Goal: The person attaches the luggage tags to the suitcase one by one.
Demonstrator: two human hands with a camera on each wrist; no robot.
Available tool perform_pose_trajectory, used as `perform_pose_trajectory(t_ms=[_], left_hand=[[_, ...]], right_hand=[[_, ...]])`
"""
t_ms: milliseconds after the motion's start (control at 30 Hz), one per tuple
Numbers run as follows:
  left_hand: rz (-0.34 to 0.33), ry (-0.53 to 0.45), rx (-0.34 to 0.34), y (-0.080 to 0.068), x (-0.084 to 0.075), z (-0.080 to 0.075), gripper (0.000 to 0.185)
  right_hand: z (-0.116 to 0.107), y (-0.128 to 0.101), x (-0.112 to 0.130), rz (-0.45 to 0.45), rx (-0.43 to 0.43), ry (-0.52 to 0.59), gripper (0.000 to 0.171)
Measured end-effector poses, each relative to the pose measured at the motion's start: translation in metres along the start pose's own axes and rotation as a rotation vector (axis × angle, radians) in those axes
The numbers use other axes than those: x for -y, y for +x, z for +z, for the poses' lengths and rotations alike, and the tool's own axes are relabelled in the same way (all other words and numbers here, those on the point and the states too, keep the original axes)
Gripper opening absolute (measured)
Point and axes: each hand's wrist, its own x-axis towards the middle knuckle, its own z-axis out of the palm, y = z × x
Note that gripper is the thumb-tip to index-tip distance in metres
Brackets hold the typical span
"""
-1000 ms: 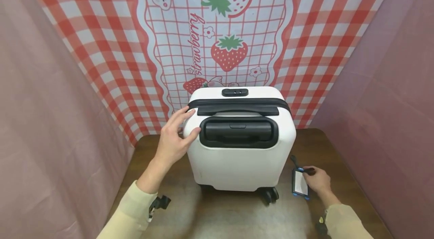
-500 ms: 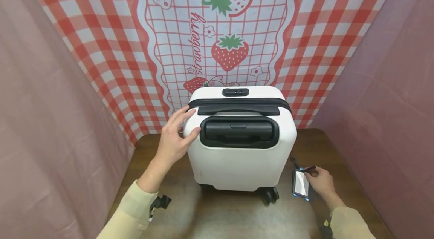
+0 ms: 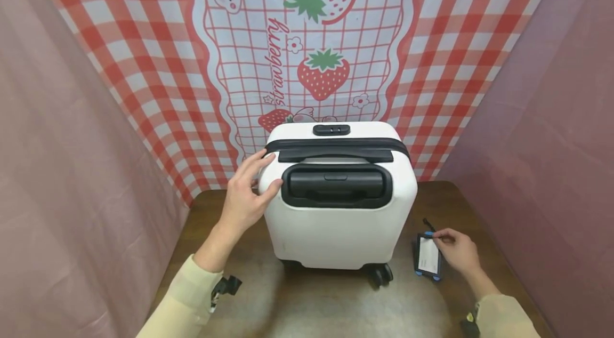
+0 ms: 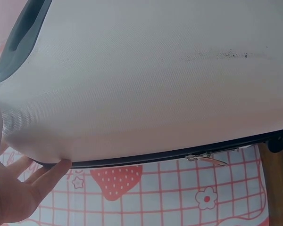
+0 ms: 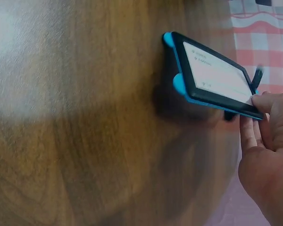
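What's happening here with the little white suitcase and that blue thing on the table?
A person stands a small white suitcase upright on a wooden table. Their left hand rests on its upper left corner with straight fingers, steadying it. Their right hand pinches a blue-edged luggage tag beside the suitcase's wheels; in the right wrist view the tag is tipped up off the wood. A strawberry-print cloth hangs behind.

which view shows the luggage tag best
The right wrist view: the luggage tag fills the frame, its blue edge and white card clear, the right hand pinching its end. The head view shows it small; the left wrist view misses it.
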Motion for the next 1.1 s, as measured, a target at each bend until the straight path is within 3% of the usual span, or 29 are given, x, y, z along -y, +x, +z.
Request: perform_pose_trajectory(t_ms=[400,667,1100], left_hand=[[-0.001,0.001,-0.016,0.0,-0.001,0.001,0.056],[-0.009,0.018,-0.013,0.0,-0.001,0.005,0.056],[-0.007,-0.001,-0.024,0.001,0.0,0.006,0.056]], right_hand=[[0.004,0.009,0.01,-0.086,0.08,-0.002,0.026],[0.008,0.01,0.006,-0.029,0.056,0.026,0.028],[0.009,0.014,0.008,-0.031,0.136,0.007,0.028]])
